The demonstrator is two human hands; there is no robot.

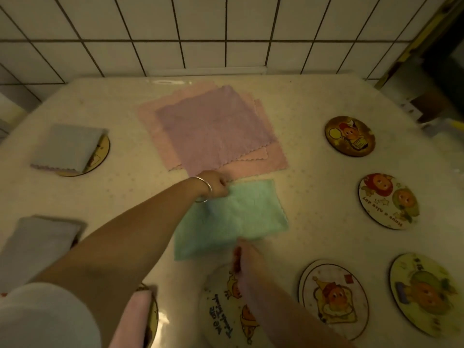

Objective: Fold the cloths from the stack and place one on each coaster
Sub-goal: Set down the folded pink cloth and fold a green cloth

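Observation:
A green cloth [233, 217] lies folded on the table just in front of the stack of purple and pink cloths [213, 129]. My left hand [216, 185] pinches its far left corner. My right hand [247, 257] pinches its near edge at the middle. Folded cloths sit on three coasters at the left: a grey one at the far left [67, 146], a grey one lower down [37, 249], a pink one [133, 317] at the bottom. Several bare coasters lie to the right and front, among them coaster [349, 136], coaster [388, 200] and coaster [334, 298].
The table [301, 109] is covered with a pale glossy sheet and stands against a white tiled wall [226, 33]. A bare coaster [221, 305] lies under my right wrist. Another coaster [426, 295] is near the right edge. Dark clutter sits past the table's far right corner.

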